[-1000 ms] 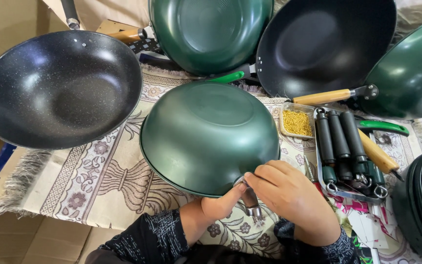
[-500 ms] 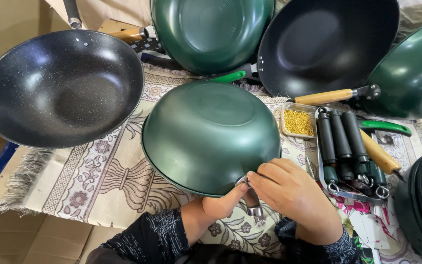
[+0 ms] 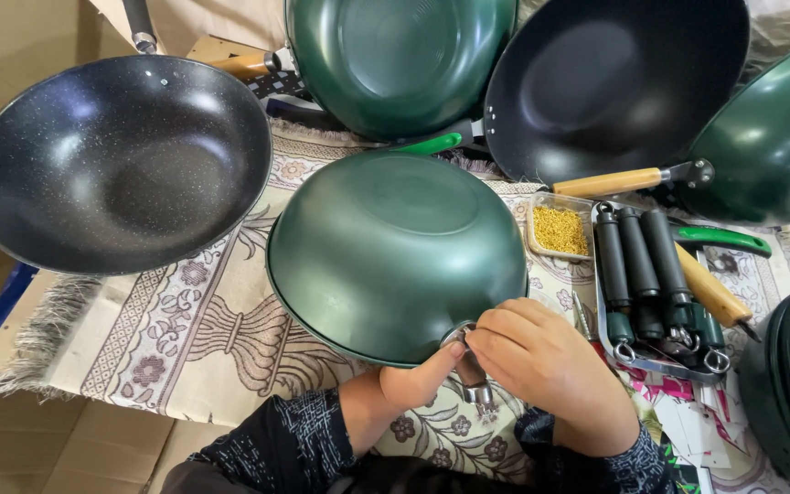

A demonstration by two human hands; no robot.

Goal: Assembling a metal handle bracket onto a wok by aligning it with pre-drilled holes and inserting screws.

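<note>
Hands at upturned green wok (image 3: 395, 247) – left hand (image 3: 418, 382) and right hand (image 3: 541, 361) pinching its metal bracket (image 3: 470, 370), clear tub (image 3: 560, 229) of yellow bits beside.

Smooth satin-green metal wok (image 3: 386, 252) above the hands, shiny metal bracket (image 3: 473, 375) between them, woven patterned cloth (image 3: 185, 338) beneath, speckled matt-black pan (image 3: 121, 165) upper left, wooden handle (image 3: 610, 182) upper right.

Small cookware assembly workshop

Round green and black metal woks (image 3: 395, 64) crowd a patterned woven cloth (image 3: 185, 338), beside a metal tray of loose black handles (image 3: 651, 274) and a clear tub of small yellow fasteners (image 3: 560, 229).
</note>
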